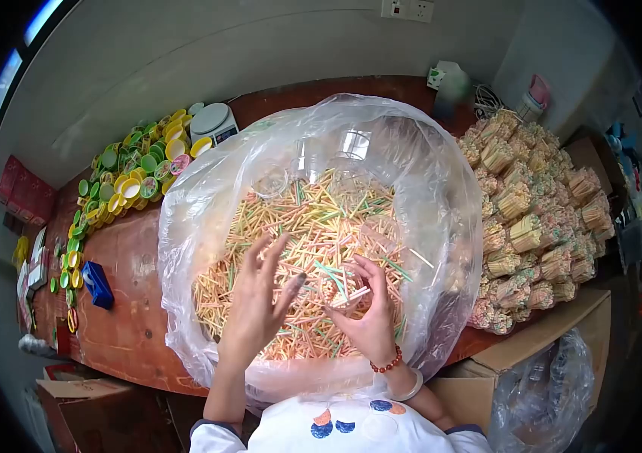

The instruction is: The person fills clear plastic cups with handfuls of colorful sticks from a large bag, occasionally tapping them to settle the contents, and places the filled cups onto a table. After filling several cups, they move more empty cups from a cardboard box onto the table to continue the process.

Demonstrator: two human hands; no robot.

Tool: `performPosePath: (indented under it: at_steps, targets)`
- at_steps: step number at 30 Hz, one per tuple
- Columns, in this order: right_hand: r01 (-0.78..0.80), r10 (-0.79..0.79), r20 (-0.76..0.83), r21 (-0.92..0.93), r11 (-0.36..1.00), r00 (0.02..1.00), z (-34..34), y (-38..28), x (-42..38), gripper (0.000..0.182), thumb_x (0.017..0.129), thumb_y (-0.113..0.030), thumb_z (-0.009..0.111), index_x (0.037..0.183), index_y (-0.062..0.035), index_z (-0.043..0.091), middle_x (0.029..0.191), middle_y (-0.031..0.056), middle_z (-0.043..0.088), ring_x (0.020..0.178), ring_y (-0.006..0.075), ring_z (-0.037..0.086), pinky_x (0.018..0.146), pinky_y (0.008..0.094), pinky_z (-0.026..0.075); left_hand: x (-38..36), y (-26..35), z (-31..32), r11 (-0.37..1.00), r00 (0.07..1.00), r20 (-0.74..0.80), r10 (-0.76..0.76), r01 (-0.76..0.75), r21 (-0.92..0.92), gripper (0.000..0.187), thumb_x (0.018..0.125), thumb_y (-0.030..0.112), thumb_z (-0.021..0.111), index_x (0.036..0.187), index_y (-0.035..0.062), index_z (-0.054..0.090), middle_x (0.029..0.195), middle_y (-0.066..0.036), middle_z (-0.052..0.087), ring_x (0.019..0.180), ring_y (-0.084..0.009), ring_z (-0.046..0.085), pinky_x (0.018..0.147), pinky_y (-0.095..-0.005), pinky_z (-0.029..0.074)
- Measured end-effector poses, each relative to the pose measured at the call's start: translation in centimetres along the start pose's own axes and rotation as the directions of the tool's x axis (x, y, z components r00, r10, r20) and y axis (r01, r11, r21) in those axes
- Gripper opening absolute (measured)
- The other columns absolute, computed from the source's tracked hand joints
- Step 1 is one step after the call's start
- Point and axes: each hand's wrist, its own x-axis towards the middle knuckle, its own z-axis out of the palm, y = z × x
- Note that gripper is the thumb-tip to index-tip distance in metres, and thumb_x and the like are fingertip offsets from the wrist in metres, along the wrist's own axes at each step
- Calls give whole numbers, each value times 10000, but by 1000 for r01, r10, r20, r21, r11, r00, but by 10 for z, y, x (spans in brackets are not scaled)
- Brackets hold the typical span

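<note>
A large clear plastic bag [192,226], its mouth folded wide, holds a heap of short thin sticks [290,226] in yellow, pink and green. Over the left part of the heap is my left hand [260,291], fingers spread and nothing between them. My right hand [370,309] curls around a small bunch of sticks [347,291], with green and pink ones poking out at angles. Whether a clear cup surrounds that bunch I cannot tell. Two clear round containers, one of them a cup [272,183], lie at the heap's far side.
Tied stick bundles [524,230] pile up at the right. Yellow and green small round tubs [130,187] cover the table's [136,264] back left, beside a kitchen scale [214,121]. A blue holder [97,285] stands at left. Cardboard boxes [468,400] flank me below table height.
</note>
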Motion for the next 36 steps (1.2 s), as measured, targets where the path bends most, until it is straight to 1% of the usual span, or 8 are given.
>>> performPosePath:
  at_steps: [2, 6, 14, 17, 21, 23, 28, 36]
  targets:
    - [0, 0, 23, 16, 1000, 1000, 1, -1, 0, 867, 734, -25, 894, 1468, -22, 430, 1314, 166, 626, 1254, 290, 628, 1062, 389, 526, 7, 26, -6, 947, 975, 220, 36, 37, -320, 596, 987, 257, 699, 1531, 163, 476, 1375, -218, 520, 1072, -305, 635, 804, -407, 566]
    - [30, -26, 54, -63, 998, 998, -1, -2, -5, 908, 721, -29, 905, 1482, -26, 411, 1322, 176, 624, 1225, 280, 642, 1044, 395, 530, 13, 22, 17, 922, 975, -57, 213, -220, -317, 227, 871, -19, 749, 1086, 53, 762, 925, -92, 690, 694, -173, 683, 645, -312, 561]
    - [46, -43, 26, -116, 992, 999, -1, -5, -5, 901, 734, -41, 896, 1495, -31, 413, 1314, 186, 619, 1243, 285, 629, 1062, 396, 526, 10, 19, 12, 925, 951, -23, 308, -305, -227, 314, 864, 6, 756, 1160, 109, 777, 928, -100, 697, 798, -221, 689, 694, -357, 551]
    - [48, -46, 29, -72, 996, 999, -2, -4, -5, 897, 736, -39, 892, 1495, -32, 414, 1313, 182, 616, 1251, 289, 625, 1053, 397, 532, 10, 33, 0, 960, 965, -5, 263, -262, -102, 460, 910, 148, 754, 1362, 152, 675, 1255, -169, 625, 935, -298, 666, 818, -419, 550]
    - [42, -42, 0, -75, 996, 999, -2, -4, -7, 868, 738, -29, 880, 1482, -33, 432, 1304, 181, 620, 1255, 295, 627, 1037, 402, 541, 11, 19, 8, 937, 948, 144, 282, -240, -252, 428, 887, 167, 789, 1304, 112, 711, 1097, -135, 707, 942, -256, 692, 803, -382, 565]
    - [68, -66, 19, -103, 992, 998, -4, -3, -6, 836, 730, -9, 873, 1458, -26, 461, 1308, 182, 617, 1254, 292, 629, 1049, 397, 538, 10, 19, 10, 947, 973, 159, 167, -114, -299, 369, 873, 127, 796, 1238, 95, 749, 1008, -117, 736, 912, -228, 720, 764, -356, 569]
    - [47, -46, 19, -70, 996, 999, -7, -6, -7, 815, 725, 25, 856, 1444, -17, 475, 1327, 181, 605, 1257, 291, 628, 1058, 392, 536, 11, 12, -4, 946, 985, -40, 171, -175, -271, 274, 869, -5, 756, 1123, 86, 797, 888, -96, 763, 753, -190, 734, 666, -316, 580]
    - [103, -103, 13, -92, 990, 995, -3, 0, -10, 870, 695, 19, 878, 1453, -11, 453, 1284, 172, 648, 1207, 272, 651, 1021, 382, 535, 7, 39, 0, 923, 966, 40, 256, -232, -309, 227, 840, -16, 768, 1049, 68, 791, 926, -78, 777, 821, -199, 751, 698, -336, 599]
